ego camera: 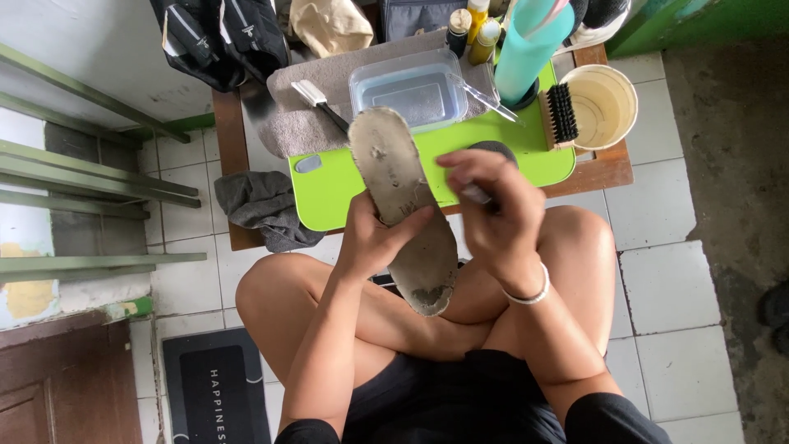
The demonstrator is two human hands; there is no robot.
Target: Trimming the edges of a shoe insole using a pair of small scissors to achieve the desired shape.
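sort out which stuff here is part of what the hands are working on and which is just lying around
In hand:
- worn insole, held by the left hand
- small tool, mostly hidden in the right hand

Lying about:
- scrub brush
- clear tub
- cream cup
- teal tumbler
- grey rag
- green mat
- black doormat

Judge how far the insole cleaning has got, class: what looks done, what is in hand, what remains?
Done: the insole is out of its shoe, and a clear tub of water, a scrub brush and bottles are set out. In hand: the left hand holds the insole while the right hand works beside it with a small item. Left: the insole looks grimy and stained.
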